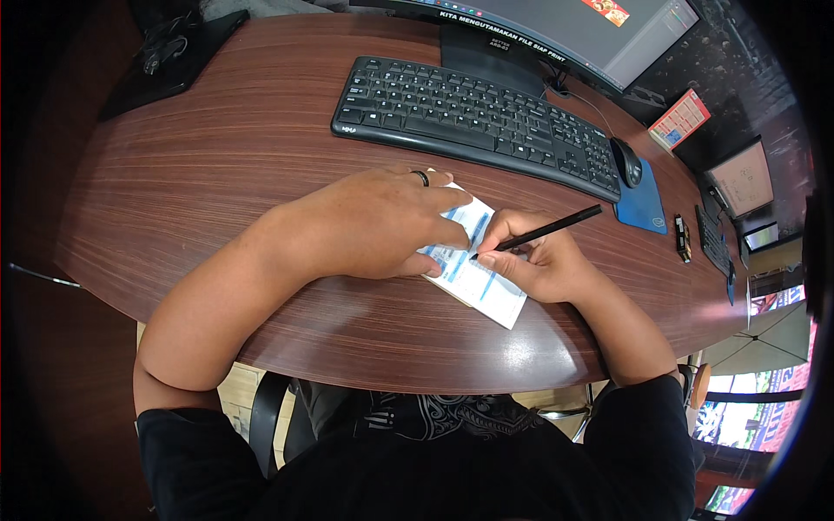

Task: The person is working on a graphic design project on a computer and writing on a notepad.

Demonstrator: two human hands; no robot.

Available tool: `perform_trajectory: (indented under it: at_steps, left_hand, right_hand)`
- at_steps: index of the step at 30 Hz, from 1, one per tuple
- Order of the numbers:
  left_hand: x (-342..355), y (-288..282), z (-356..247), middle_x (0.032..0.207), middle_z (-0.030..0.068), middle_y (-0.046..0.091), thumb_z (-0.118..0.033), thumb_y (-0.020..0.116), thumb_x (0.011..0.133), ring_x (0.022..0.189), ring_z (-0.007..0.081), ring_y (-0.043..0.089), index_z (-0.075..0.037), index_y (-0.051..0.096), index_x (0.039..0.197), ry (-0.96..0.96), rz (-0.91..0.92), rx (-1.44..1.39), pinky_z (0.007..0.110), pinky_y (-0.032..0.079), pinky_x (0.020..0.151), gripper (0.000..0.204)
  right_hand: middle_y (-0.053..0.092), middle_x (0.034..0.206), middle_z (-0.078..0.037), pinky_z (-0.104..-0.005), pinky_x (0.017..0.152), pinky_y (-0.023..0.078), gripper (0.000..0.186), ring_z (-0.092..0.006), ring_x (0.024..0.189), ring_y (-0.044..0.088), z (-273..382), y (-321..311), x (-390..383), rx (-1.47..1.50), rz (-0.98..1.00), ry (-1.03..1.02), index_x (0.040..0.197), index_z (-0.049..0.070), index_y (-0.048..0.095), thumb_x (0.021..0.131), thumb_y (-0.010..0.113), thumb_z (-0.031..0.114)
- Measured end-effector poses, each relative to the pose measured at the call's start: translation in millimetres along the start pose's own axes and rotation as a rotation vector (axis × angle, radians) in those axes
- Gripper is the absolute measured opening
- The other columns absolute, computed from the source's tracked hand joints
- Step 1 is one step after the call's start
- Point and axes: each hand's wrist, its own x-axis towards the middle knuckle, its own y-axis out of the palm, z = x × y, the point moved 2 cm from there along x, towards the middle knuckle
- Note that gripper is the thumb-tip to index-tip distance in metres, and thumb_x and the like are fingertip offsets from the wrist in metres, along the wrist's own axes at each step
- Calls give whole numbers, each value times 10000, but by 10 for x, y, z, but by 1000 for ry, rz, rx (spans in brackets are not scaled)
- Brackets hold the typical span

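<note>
A slim white pad of forms with blue printed bands [499, 300] lies at a slant on the wooden desk. Across its upper left part rests my left hand [395, 217], fingers apart and pressed down on the paper, a dark ring on one finger. My right hand [543, 265] is closed in a writing grip around a black pen [556, 226]. The pen's tip meets the paper near the middle of the pad, close to my left fingertips. My left hand covers the pad's far left portion, so what is printed there is partly hidden.
Beyond the pad stands a black keyboard [478, 122], with a monitor [599, 35] behind it. A black mouse [625, 162] sits on a blue mouse pad [643, 204]. Farther right are a small dark box [683, 239] and a second keyboard [714, 239]. The desk's curved edge [417, 386] runs before me.
</note>
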Motion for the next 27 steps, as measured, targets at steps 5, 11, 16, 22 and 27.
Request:
perform_trajectory:
  at_steps: [5, 11, 16, 22, 27]
  left_hand:
    - [-3, -3, -26, 1459, 113, 598, -252, 797, 835, 1224, 357, 627, -179, 752, 1199, -28, 45, -19, 478, 515, 1014, 374]
    - [2, -18, -1, 1450, 118, 606, -252, 793, 838, 1209, 363, 634, -177, 757, 1186, -20, 35, -24, 479, 511, 1015, 358]
    - [0, 3, -11, 1436, 120, 615, -270, 793, 840, 1203, 375, 634, -184, 758, 1186, 38, -12, 30, 476, 511, 1007, 358]
    - [0, 17, 27, 1476, 126, 579, -313, 769, 874, 1193, 363, 639, -204, 737, 1228, 86, 16, 66, 480, 502, 1014, 371]
    - [40, -81, -54, 1492, 129, 564, -322, 764, 889, 1242, 370, 615, -203, 734, 1235, 27, 102, 54, 481, 493, 1041, 367]
  right_hand:
    - [706, 920, -42, -279, 718, 521, 90, -101, 834, 648, -24, 20, 1, 20, 14, 0, 983, 41, 682, 967, 737, 111]
    - [704, 932, -48, -281, 714, 516, 93, -104, 837, 646, -35, 14, 21, 45, 12, 7, 981, 46, 679, 970, 737, 118]
    - [703, 935, -54, -298, 707, 511, 48, -124, 830, 646, 12, 19, -29, 20, -7, 31, 969, 50, 691, 950, 726, 74]
    - [679, 872, -51, -302, 664, 486, 59, -133, 759, 609, 39, 15, 0, -78, -5, -110, 989, 33, 687, 942, 712, 60]
    - [682, 891, -43, -279, 701, 499, 59, -95, 817, 620, 35, -7, 4, -55, 86, -92, 1008, 19, 655, 977, 685, 59]
